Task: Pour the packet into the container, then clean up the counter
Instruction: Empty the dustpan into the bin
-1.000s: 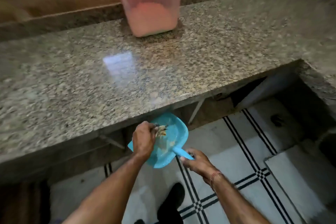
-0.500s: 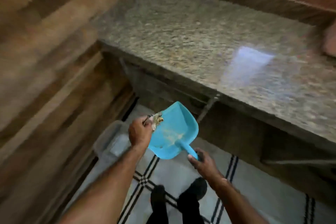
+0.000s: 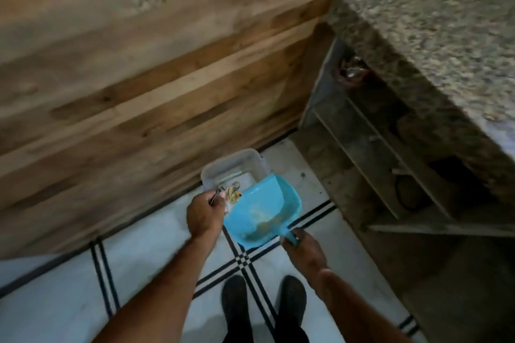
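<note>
Head view: holding blue dustpan by its handle in curled right grip; pinching crumpled packet in left grip. Just far of the dustpan's lip, on the floor: clear bin. Likely next: tip forward along the dustpan's length.

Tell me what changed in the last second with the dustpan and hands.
The person turned left from the granite counter, carrying the blue dustpan over to a clear plastic bin on the floor; the red-lidded container left view. Unchanged: right hand grips the dustpan handle, left hand pinches the crumpled packet at its rim.
</note>
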{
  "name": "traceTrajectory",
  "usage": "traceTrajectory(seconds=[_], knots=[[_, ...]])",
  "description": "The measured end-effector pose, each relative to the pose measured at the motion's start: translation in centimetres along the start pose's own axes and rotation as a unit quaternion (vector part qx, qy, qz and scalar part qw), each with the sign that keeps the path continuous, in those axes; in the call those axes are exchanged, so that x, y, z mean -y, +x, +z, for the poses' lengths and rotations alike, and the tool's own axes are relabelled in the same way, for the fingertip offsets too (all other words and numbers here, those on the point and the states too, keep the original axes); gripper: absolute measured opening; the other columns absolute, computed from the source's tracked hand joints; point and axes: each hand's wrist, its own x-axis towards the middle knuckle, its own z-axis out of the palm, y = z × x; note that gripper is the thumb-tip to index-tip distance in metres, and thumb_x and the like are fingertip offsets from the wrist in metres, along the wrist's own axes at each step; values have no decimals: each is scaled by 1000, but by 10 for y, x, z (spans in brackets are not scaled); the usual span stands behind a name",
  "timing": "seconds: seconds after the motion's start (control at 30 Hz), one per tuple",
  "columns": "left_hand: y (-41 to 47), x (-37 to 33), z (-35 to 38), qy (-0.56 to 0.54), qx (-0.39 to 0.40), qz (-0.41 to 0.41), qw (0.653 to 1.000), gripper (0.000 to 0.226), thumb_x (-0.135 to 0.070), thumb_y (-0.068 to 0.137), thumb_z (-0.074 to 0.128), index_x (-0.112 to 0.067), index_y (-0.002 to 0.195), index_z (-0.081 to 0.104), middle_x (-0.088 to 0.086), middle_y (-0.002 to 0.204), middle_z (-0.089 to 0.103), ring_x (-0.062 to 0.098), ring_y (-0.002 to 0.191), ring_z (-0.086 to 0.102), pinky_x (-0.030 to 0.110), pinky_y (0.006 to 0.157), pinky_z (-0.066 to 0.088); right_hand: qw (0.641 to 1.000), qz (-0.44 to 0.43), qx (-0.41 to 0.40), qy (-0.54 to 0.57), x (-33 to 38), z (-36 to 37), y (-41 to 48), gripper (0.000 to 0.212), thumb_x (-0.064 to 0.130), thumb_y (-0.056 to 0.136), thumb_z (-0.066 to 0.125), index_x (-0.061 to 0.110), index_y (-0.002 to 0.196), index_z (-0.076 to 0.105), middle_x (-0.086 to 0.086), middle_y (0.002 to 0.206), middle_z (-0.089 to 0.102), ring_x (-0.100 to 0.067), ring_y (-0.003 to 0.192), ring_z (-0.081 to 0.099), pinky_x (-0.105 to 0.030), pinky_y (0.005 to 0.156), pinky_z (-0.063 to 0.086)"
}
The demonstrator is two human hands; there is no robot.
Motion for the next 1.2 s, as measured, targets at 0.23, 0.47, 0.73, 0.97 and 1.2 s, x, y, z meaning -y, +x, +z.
traceTrajectory(seconds=[0.23,0.47,0.73,0.97,1.2], knots=[[102,52,77,-30,-20,-36,999,26,-31,95,65,-10,100,79,16,95,77,34,93,71,33,73,50,995,-8,29,-99,43,76,151,39,45,99,57,10,114,68,-14,119,70,-34,117,65,-38,97,51],[173,95,122,-35,-51,-51,997,30,-35,95,66,-12,109,79,16,102,77,33,100,70,38,83,53,987,-15,14,-159,71,142,240,43,38,102,55,6,130,60,-15,138,64,-32,130,59,-37,104,47],[181,108,132,-49,-46,-55,996,28,-30,95,66,-5,92,77,20,87,74,35,86,71,33,68,49,979,-31,-7,-200,69,144,235,43,43,102,52,10,129,59,-13,131,66,-33,124,62,-39,100,49],[191,100,121,-78,-87,-65,991,29,-35,94,65,-11,101,79,11,90,77,29,86,71,28,68,48,972,-110,-93,-187,56,144,221,40,45,105,45,18,132,54,-8,112,73,-32,105,70,-41,84,56],[215,121,153,-113,-107,-35,987,30,-36,93,68,-8,91,78,9,82,74,27,81,71,29,66,46,991,-115,-42,-60,36,191,277,30,23,102,57,15,131,52,-11,112,71,-33,106,68,-39,87,54]])
